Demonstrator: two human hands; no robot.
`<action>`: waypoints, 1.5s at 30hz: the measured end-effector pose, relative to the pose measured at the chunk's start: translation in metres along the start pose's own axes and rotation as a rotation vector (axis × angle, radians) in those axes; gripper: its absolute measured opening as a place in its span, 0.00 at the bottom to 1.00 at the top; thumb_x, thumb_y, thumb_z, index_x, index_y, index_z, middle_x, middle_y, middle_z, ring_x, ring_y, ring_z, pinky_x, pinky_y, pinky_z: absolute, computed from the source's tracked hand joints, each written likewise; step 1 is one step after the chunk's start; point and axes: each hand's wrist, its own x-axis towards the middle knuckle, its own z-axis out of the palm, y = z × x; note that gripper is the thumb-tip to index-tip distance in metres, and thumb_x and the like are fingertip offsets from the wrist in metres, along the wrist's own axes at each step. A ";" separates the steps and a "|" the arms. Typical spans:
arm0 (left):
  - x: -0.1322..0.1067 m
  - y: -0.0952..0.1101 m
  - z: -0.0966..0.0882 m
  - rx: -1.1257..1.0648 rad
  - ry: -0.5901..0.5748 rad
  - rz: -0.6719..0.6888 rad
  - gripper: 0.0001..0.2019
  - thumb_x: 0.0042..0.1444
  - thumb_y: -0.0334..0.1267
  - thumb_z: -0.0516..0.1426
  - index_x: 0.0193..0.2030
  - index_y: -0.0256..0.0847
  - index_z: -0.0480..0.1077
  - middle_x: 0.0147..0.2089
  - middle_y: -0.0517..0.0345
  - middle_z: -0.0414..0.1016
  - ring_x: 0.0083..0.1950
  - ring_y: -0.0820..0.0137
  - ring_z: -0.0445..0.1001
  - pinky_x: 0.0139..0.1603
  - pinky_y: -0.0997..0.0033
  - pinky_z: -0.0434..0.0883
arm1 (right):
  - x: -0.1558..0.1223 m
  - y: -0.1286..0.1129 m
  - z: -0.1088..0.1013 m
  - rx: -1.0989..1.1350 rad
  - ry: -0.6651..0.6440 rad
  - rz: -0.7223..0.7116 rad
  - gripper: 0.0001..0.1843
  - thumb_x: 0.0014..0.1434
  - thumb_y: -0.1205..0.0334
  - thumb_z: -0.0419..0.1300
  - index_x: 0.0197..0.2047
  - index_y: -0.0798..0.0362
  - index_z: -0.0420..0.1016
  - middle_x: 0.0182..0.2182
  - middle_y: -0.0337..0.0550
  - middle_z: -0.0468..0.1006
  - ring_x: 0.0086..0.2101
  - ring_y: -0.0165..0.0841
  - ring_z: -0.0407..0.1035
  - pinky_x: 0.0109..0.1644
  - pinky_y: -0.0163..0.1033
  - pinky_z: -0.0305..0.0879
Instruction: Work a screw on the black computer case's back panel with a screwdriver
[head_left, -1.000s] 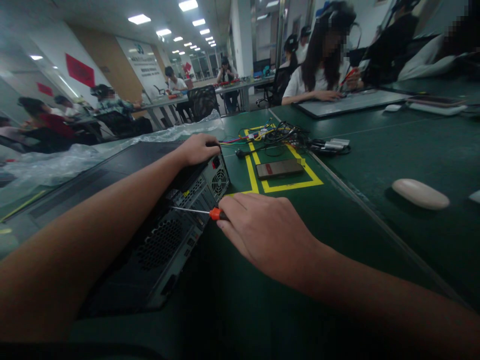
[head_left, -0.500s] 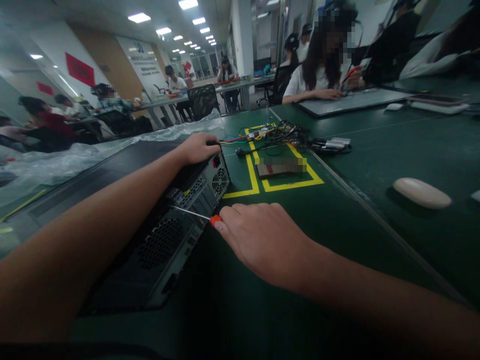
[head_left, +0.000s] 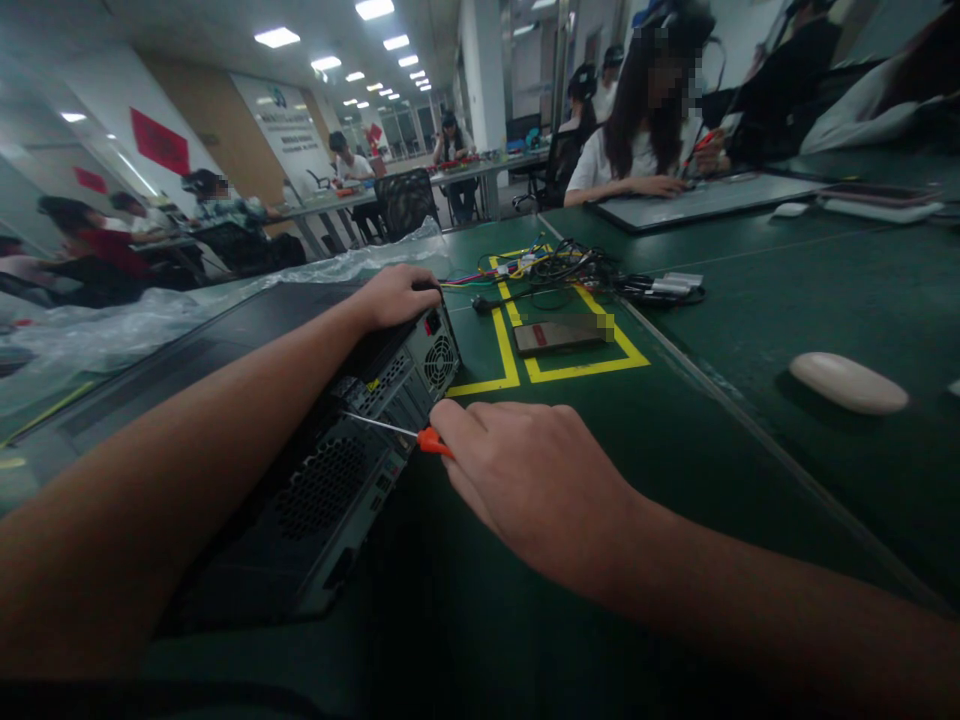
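Observation:
A black computer case [head_left: 322, 500] lies on the green table, its rear panel with vent grilles and ports turned toward my right side. My left hand [head_left: 397, 297] presses on its top near the far rear corner, fingers bent over the edge. In my right hand [head_left: 525, 470] is a screwdriver [head_left: 433, 441] with an orange handle, mostly wrapped by closed fingers. Its thin metal shaft points left to the rear panel, at a spot beside the expansion slots. The tip is too small to make out, so I cannot tell what it touches.
A bundle of cables [head_left: 577, 268] and a dark flat phone-like object [head_left: 562, 333] lie within yellow tape lines [head_left: 592, 370]. A white computer mouse [head_left: 847, 382] sits at the right. Clear plastic wrap [head_left: 97, 320] lies behind the case. Across the table a person works at a flat panel [head_left: 712, 203].
My right hand has turned slightly, with the thumb and fingers shifted on the screwdriver so more of its orange handle shows. My left hand and the computer case have not moved.

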 end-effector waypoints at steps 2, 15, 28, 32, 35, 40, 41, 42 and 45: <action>0.000 -0.001 0.000 -0.001 0.004 0.005 0.23 0.57 0.48 0.56 0.51 0.43 0.85 0.55 0.47 0.87 0.58 0.51 0.81 0.64 0.55 0.74 | 0.000 -0.001 0.000 -0.008 0.023 -0.001 0.05 0.75 0.67 0.58 0.45 0.50 0.73 0.33 0.42 0.83 0.31 0.37 0.77 0.29 0.42 0.44; 0.000 -0.001 0.001 -0.004 0.006 -0.001 0.23 0.58 0.48 0.56 0.52 0.42 0.86 0.56 0.47 0.87 0.59 0.52 0.81 0.64 0.58 0.74 | -0.002 -0.005 0.000 -0.019 0.050 -0.010 0.04 0.73 0.68 0.60 0.44 0.51 0.75 0.35 0.44 0.85 0.34 0.39 0.79 0.30 0.43 0.47; 0.000 0.000 0.000 0.009 -0.003 0.004 0.24 0.59 0.48 0.55 0.53 0.40 0.85 0.57 0.44 0.87 0.60 0.50 0.81 0.65 0.54 0.74 | -0.001 -0.005 -0.002 0.015 0.075 0.000 0.11 0.78 0.64 0.55 0.43 0.52 0.77 0.37 0.46 0.85 0.36 0.41 0.80 0.30 0.43 0.49; -0.001 0.001 0.000 0.018 0.005 0.000 0.23 0.59 0.47 0.55 0.52 0.40 0.85 0.56 0.45 0.87 0.59 0.51 0.82 0.64 0.55 0.74 | -0.002 -0.007 -0.001 0.011 0.062 0.001 0.11 0.77 0.64 0.56 0.41 0.51 0.76 0.35 0.45 0.83 0.35 0.40 0.79 0.29 0.43 0.47; -0.001 0.001 0.000 0.028 -0.001 0.007 0.24 0.59 0.48 0.55 0.53 0.40 0.85 0.56 0.45 0.87 0.59 0.51 0.82 0.64 0.55 0.75 | -0.002 -0.008 0.000 0.013 0.053 0.000 0.11 0.77 0.64 0.55 0.41 0.51 0.76 0.35 0.45 0.83 0.35 0.41 0.79 0.30 0.43 0.46; 0.000 0.001 0.001 0.027 0.008 0.012 0.25 0.59 0.47 0.55 0.54 0.38 0.85 0.58 0.43 0.87 0.60 0.50 0.81 0.65 0.55 0.74 | -0.001 -0.007 0.001 0.015 0.055 0.029 0.11 0.78 0.63 0.56 0.41 0.51 0.75 0.35 0.45 0.83 0.35 0.41 0.79 0.30 0.43 0.44; 0.000 0.001 0.001 0.027 0.010 0.011 0.25 0.59 0.47 0.55 0.53 0.38 0.85 0.57 0.43 0.87 0.60 0.50 0.82 0.65 0.56 0.74 | -0.001 -0.006 0.001 0.022 0.050 0.030 0.11 0.78 0.63 0.56 0.41 0.51 0.75 0.35 0.44 0.83 0.35 0.41 0.79 0.30 0.43 0.44; 0.000 0.001 0.001 0.029 0.010 0.011 0.25 0.58 0.47 0.55 0.53 0.38 0.86 0.57 0.43 0.87 0.60 0.50 0.82 0.64 0.56 0.74 | -0.001 -0.006 0.001 0.030 0.047 0.030 0.10 0.78 0.62 0.56 0.42 0.51 0.75 0.36 0.44 0.83 0.36 0.41 0.79 0.30 0.43 0.45; 0.000 0.000 0.001 0.035 0.006 0.022 0.26 0.59 0.48 0.54 0.54 0.37 0.85 0.56 0.42 0.87 0.59 0.49 0.82 0.63 0.54 0.75 | -0.001 -0.004 0.001 0.041 0.073 0.013 0.06 0.77 0.63 0.56 0.46 0.51 0.74 0.38 0.43 0.84 0.36 0.40 0.79 0.30 0.43 0.45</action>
